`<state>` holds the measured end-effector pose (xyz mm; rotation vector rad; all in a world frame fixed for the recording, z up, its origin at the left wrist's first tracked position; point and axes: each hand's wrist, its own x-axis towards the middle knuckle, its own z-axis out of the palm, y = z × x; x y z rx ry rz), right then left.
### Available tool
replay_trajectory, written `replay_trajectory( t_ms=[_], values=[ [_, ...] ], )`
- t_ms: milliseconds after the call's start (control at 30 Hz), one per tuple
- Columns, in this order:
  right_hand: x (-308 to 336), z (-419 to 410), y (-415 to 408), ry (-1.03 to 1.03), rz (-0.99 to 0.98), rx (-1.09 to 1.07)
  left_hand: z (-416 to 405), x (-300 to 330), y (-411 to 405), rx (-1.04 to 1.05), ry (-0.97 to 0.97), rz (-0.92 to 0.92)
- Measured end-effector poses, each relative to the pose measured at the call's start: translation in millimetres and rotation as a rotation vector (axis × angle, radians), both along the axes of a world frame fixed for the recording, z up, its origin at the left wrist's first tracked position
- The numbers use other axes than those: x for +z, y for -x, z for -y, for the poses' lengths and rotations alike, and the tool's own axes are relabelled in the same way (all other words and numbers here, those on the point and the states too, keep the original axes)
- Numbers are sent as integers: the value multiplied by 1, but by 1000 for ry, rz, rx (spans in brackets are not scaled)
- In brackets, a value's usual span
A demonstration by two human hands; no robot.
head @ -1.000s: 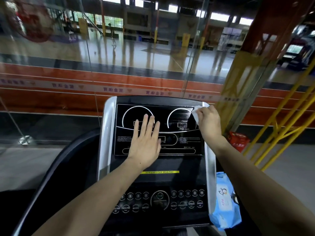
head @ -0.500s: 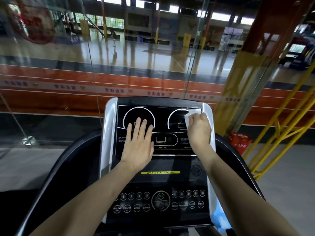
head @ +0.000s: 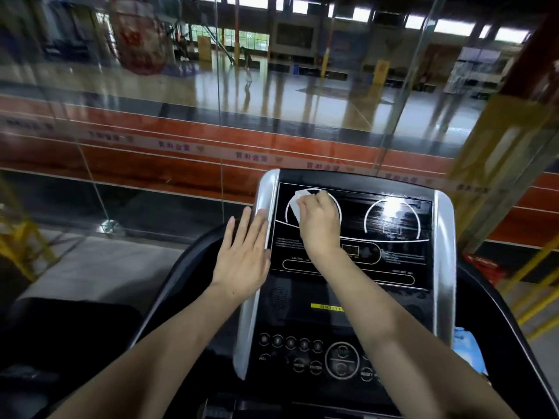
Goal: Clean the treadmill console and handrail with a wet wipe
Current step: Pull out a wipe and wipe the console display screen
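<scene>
console [head: 393,261]: black glossy panel with white dial outlines, silver side trims, button rows along its lower edge, a yellow strip mid-panel; glare on the right dial.
wipe [head: 295,204]: white, bunched, pressed on the left dial near the console's upper left corner.
right hand [head: 317,219]: fingers curled round the wipe, forearm crossing the panel.
left hand [head: 245,255]: flat, fingers straight and together, resting on the console's left silver trim.
handrail [head: 178,276]: black, curving out from the console's left edge; its match runs off the right edge.
blue pack [head: 467,349]: partly hidden at the console's lower right corner.
room: glass wall [head: 151,116] ahead, orange track lanes and a shiny sports floor beyond; yellow rails [head: 532,297] to the right.
</scene>
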<state>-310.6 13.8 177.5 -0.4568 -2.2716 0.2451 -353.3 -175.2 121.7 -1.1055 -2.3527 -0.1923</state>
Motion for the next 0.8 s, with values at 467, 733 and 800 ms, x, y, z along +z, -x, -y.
replay_trajectory(
  t_ms=[467, 733, 800],
  values=[
    [-20, -22, -45, -282, -27, 101, -8, 2, -23, -31, 44, 16],
    [-17, -118, -136, -315, -24, -300, -77, 6, -75, -161, 58, 20],
    [-16, -138, -153, -304, 8, -424, -92, 8, -87, -183, 62, 19]
  ],
)
